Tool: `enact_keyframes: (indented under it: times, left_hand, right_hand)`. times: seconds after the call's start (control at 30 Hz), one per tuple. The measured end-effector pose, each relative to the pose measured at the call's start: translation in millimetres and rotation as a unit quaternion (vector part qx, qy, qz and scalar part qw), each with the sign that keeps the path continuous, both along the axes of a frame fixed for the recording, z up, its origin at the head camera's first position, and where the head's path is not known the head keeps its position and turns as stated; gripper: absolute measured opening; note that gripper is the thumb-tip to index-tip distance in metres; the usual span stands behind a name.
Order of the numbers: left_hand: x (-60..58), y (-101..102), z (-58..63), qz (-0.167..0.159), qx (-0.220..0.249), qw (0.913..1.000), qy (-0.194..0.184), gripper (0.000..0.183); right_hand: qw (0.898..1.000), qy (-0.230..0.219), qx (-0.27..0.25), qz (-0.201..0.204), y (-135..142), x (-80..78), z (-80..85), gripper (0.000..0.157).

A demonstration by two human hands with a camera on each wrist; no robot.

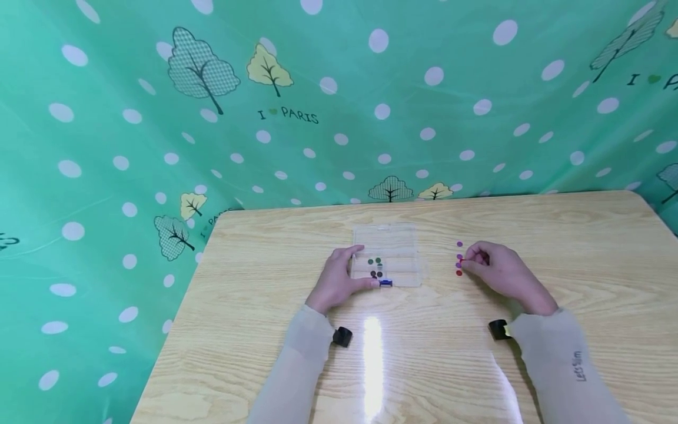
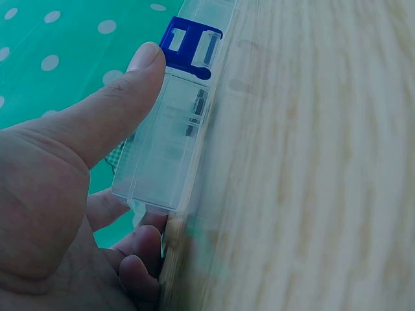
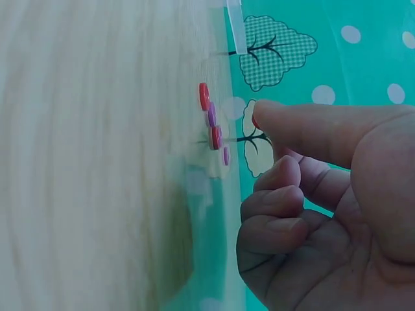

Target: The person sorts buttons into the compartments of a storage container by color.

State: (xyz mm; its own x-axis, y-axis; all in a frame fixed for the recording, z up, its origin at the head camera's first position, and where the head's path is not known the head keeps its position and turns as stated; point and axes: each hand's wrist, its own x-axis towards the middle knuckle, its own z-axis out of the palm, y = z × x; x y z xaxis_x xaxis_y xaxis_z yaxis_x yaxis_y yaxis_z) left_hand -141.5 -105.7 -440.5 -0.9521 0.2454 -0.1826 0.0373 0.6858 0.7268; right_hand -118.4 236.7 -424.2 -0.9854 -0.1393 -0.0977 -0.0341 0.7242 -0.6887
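Note:
A clear plastic box [image 1: 405, 274] lies with its lid [image 1: 389, 235] folded back. Several dark green and dark discs [image 1: 378, 260] sit in its left part. My left hand [image 1: 339, 277] holds the box's left end, the thumb on the front wall beside a blue latch [image 2: 191, 46] and the other fingers round the far side. To the right, small purple and red button-like discs [image 1: 458, 272] lie in a column on the table. My right hand [image 1: 500, 271] pinches a red disc [image 3: 255, 122] between thumb and forefinger, mostly hidden by the thumb, just beside the column.
The light wood table [image 1: 434, 365] carries a bright glare streak in front of the box. Behind it hangs a green dotted cloth [image 1: 381, 135], reaching the table's far edge. Black wrist devices [image 1: 342, 337] sit on both sleeves.

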Motion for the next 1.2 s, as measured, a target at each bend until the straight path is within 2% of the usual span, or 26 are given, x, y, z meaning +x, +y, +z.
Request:
enact_keyframes:
  times: [0.6,1.2]
  left_hand:
    - [-0.1,0.6,-1.3,0.001,-0.002,1.0,0.002,0.094]
    - [-0.4,0.5,-0.8,-0.002,0.001,1.0,0.006,0.094]
  right_hand:
    - [1.0,0.019,-0.013,-0.006,-16.2,-3.4,7.2,0.017]
    - [0.999,0.007,-0.033,-0.007,-35.1,-9.2,12.1,0.013]
